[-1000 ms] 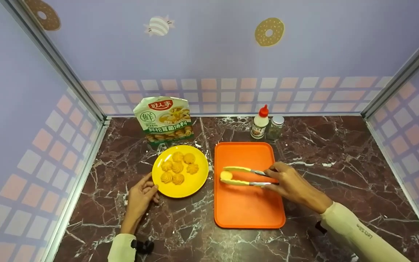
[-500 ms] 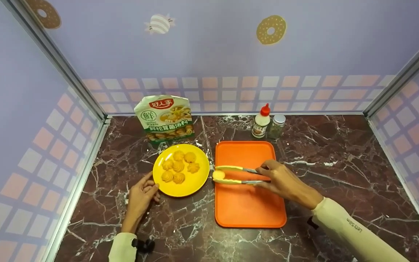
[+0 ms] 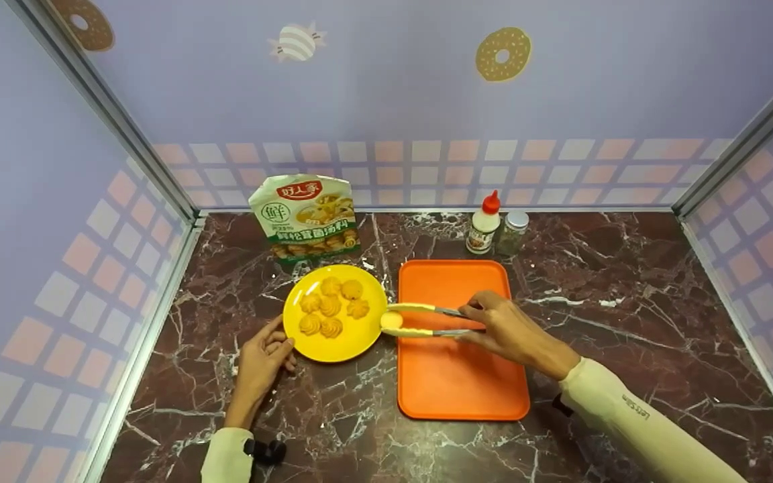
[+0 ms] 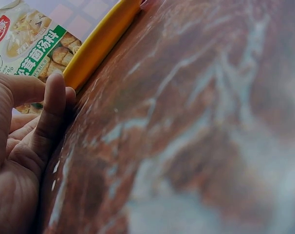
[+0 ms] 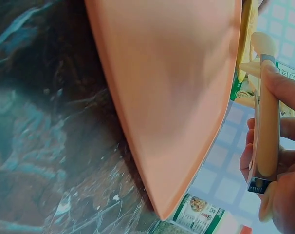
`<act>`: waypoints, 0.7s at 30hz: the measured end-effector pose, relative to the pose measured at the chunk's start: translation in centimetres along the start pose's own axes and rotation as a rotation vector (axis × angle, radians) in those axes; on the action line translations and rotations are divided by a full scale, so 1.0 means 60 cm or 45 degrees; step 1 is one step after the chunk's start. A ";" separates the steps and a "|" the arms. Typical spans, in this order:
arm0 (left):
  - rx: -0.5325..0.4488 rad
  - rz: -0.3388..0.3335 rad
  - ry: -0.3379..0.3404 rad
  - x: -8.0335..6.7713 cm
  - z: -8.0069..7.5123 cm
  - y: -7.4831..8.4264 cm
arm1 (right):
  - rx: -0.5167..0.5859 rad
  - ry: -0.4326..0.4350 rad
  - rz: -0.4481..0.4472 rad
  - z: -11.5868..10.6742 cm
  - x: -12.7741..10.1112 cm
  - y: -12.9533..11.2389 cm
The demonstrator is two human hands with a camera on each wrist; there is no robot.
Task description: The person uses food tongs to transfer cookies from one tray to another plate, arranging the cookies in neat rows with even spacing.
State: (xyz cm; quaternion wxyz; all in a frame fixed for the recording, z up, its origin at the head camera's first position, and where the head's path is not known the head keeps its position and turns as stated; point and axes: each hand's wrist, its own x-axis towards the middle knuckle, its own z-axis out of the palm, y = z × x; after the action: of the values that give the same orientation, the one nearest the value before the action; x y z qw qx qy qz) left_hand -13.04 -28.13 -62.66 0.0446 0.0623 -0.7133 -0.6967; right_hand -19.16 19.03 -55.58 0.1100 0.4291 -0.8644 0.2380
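Observation:
In the head view, several swirled cookies (image 3: 330,306) lie on a yellow plate (image 3: 333,349) on the marbled table. My left hand (image 3: 262,359) holds the plate's left rim, thumb and index finger at its edge; the left wrist view shows fingertips right at the plate's rim (image 4: 99,44). My right hand (image 3: 514,332) grips yellow-tipped tongs (image 3: 420,333) from the right. Their two arms stand apart over the orange tray (image 3: 464,389), the tips overlapping the plate's right rim. Between the tips shows a pale yellow round shape; I cannot tell whether it is food or a tong head.
Behind the plate stands a white-and-green food pouch (image 3: 306,218). A squeeze bottle (image 3: 483,228) with a red cap and a small jar (image 3: 512,233) with a silver lid stand behind the tray. Patterned walls close off the back and both sides.
My right hand has carried the tongs leftward, from over the tray to the plate's right rim. The left hand and plate have stayed in place.

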 end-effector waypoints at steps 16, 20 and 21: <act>-0.003 -0.016 0.016 0.000 0.001 -0.001 | 0.059 -0.034 0.037 0.024 0.033 -0.010; -0.010 -0.016 0.015 0.001 0.001 -0.002 | 0.070 -0.037 0.044 0.029 0.040 -0.010; -0.010 -0.014 0.014 0.002 0.001 -0.002 | 0.072 -0.039 0.047 0.031 0.042 -0.010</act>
State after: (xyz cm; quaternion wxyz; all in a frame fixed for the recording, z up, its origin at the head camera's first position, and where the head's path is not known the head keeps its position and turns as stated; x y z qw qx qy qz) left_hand -13.13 -28.09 -62.79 0.0447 0.0698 -0.7100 -0.6993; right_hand -20.18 16.05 -55.97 0.0803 0.4193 -0.8668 0.2577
